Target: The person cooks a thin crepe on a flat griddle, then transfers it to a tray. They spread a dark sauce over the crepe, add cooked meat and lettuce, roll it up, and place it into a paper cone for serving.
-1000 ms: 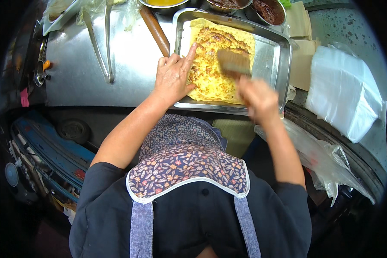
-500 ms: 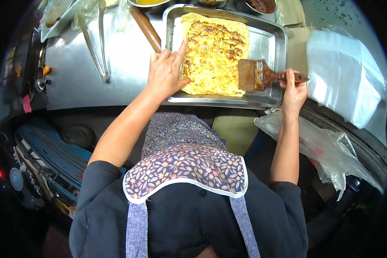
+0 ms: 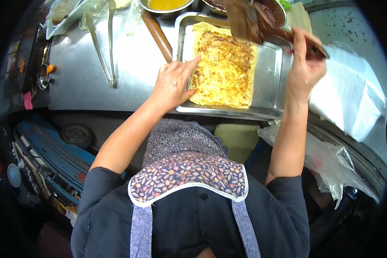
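Note:
A yellow egg flatbread (image 3: pixel 226 73) with brown sauce streaked over it lies in a shallow metal tray (image 3: pixel 270 96). My left hand (image 3: pixel 172 84) is open at its left edge, index finger and thumb stretched apart and touching it. In my right hand (image 3: pixel 306 64), fingers wrapped round the handle, is a wide sauce-stained brush (image 3: pixel 247 23), blurred by motion. The brush is raised above the tray's far side, in front of a bowl of dark red-brown sauce (image 3: pixel 276 13) and partly hiding it.
A wooden rolling pin (image 3: pixel 158 38) and metal tongs (image 3: pixel 99 51) lie left of the tray on the steel counter (image 3: pixel 79 86). A bowl of yellow liquid (image 3: pixel 165 4) stands behind. Clear plastic bags (image 3: pixel 346 90) sit at the right.
My right hand has lifted the brush off the flatbread's lower right edge and carried it up and away toward the sauce bowl. My left hand stays at the flatbread's left edge.

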Demonstrator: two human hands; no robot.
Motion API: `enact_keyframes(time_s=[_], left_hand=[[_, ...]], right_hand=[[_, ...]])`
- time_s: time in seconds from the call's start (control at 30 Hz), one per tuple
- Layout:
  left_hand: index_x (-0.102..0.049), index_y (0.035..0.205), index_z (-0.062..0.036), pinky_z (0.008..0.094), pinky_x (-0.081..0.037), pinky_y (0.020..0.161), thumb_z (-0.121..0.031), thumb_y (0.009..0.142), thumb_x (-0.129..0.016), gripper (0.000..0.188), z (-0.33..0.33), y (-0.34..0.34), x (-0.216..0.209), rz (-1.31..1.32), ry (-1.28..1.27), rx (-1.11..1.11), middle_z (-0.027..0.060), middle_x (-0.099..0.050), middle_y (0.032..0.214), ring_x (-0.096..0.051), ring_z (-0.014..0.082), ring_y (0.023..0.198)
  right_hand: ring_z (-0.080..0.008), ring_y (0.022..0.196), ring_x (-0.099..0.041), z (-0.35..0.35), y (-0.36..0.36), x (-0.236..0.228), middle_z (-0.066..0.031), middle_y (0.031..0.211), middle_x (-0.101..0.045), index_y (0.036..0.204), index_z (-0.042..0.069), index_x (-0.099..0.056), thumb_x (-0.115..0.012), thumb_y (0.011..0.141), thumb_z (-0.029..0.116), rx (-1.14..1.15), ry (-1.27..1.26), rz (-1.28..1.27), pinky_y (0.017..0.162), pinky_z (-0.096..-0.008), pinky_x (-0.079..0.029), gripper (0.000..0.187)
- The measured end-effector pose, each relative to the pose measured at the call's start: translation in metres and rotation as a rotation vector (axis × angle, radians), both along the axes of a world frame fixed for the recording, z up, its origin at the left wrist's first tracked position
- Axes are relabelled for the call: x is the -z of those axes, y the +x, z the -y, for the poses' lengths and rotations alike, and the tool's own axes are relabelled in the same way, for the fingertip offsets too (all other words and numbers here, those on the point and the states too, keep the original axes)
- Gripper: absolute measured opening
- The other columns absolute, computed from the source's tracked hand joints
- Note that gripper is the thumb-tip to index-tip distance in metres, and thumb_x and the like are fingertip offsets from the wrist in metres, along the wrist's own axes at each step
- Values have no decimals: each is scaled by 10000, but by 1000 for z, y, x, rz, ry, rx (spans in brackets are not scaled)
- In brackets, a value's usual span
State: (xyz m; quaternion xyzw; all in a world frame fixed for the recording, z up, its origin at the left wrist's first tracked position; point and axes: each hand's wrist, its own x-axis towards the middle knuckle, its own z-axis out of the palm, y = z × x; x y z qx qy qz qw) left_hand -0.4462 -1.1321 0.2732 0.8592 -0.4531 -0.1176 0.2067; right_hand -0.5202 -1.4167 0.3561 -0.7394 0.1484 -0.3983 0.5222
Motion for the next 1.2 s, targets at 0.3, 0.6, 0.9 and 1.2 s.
enact_keyframes(time_s=[0.3, 0.6, 0.9, 1.2], left_hand=[[-645, 1071, -74, 415, -483, 892, 2, 802, -692, 283, -18, -2, 12, -71, -294, -57, 75, -624, 1305, -608, 292, 1056], [-736, 1057, -144, 400, -463, 955, -159, 816, -748, 242, 17, 47, 20, 204, -74, 43, 27, -581, 1247, -533, 262, 1108], [-710, 1151, -210, 428, -410, 972, -328, 693, -854, 494, 23, 42, 10, 283, 119, 35, 9, -563, 1222, -488, 245, 1154], [-684, 1179, -230, 444, -400, 932, -289, 666, -864, 547, 27, 19, 10, 232, 171, 16, 40, -528, 1263, -497, 267, 1158]], right_hand=[[-214, 691, -676, -14, 115, 21, -81, 805, -715, 1021, 23, -709, -732, 897, 198, -121, 11, -444, 647, -336, -533, 216], [-194, 743, -689, -62, -59, 15, -70, 869, -722, 983, 65, -735, -775, 789, 41, -571, -609, -411, 645, -299, -547, 200], [-124, 801, -684, -61, -89, 44, -49, 936, -731, 1018, 7, -718, -722, 939, 168, -105, 406, -536, 640, -262, -551, 179], [-138, 749, -699, -1, -134, 62, -98, 932, -732, 1025, -13, -702, -689, 968, 221, 349, 322, -448, 594, -242, -546, 241]])
